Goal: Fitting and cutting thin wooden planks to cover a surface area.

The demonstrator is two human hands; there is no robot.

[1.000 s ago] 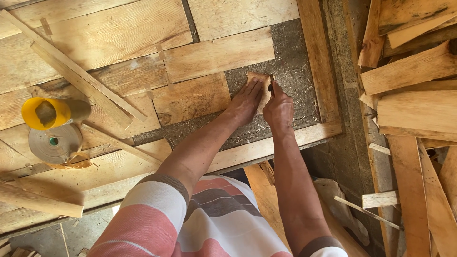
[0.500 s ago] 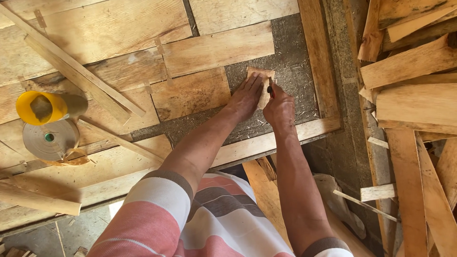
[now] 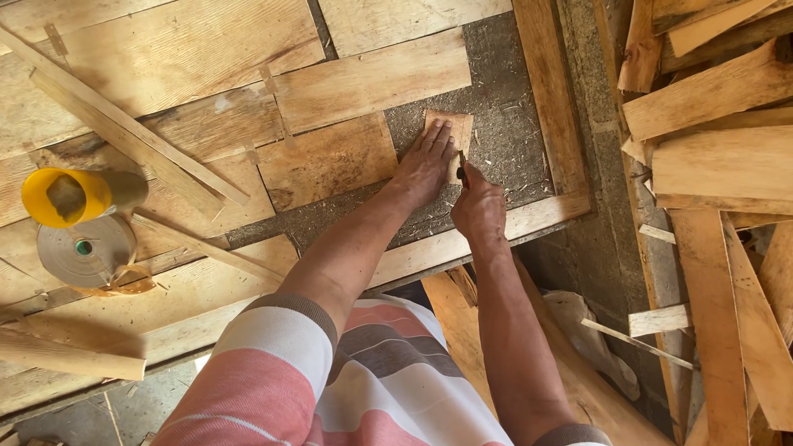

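My left hand (image 3: 425, 165) lies flat, fingers spread, pressing a small thin square of wood veneer (image 3: 453, 130) onto a grey board (image 3: 504, 124). My right hand (image 3: 477, 206) is closed around a small dark-handled blade (image 3: 461, 165) whose tip touches the veneer's right edge beside my left fingers. Larger veneer pieces (image 3: 330, 161) lie on the board just left of the small one.
A yellow cup (image 3: 66, 196) and a roll of brown tape (image 3: 87, 250) sit at the left. Long wooden slats (image 3: 124, 128) cross the veneer sheets. A wooden frame rail (image 3: 545, 91) borders the board. Stacked wood offcuts (image 3: 719, 165) fill the right side.
Both hands stay on the small veneer piece; my right hand has shifted slightly down along its right edge.
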